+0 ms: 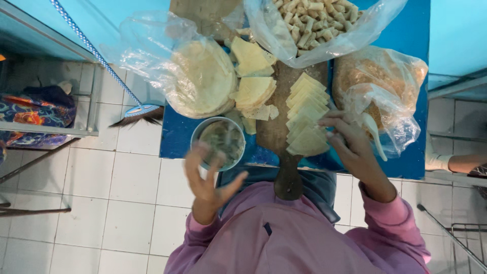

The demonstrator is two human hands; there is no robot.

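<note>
Here, three clear plastic bags lie on the blue counter (177, 137) around the wooden board (276, 127). The bag at the far end of the board (314, 25) is open and full of small pale rolls. The bag on the left of the board (172, 61) holds a stack of round pale wrappers. The bag on the right of the board (390, 86) holds brown crumbs, and a white spoon (375, 134) lies in it.

On the board itself lies a row of cut wrapper pieces (307, 116), overlapping each other. Your right hand (350, 142) rests on the near right edge of this row, with fingers bent and touching the nearest piece. Your left hand (208, 177) is open and holds nothing; it hovers blurred over the near rim of the round bowl (219, 142), just left of the board. More triangle wrapper pieces (251, 76) lie between the left bag and the board.
</note>
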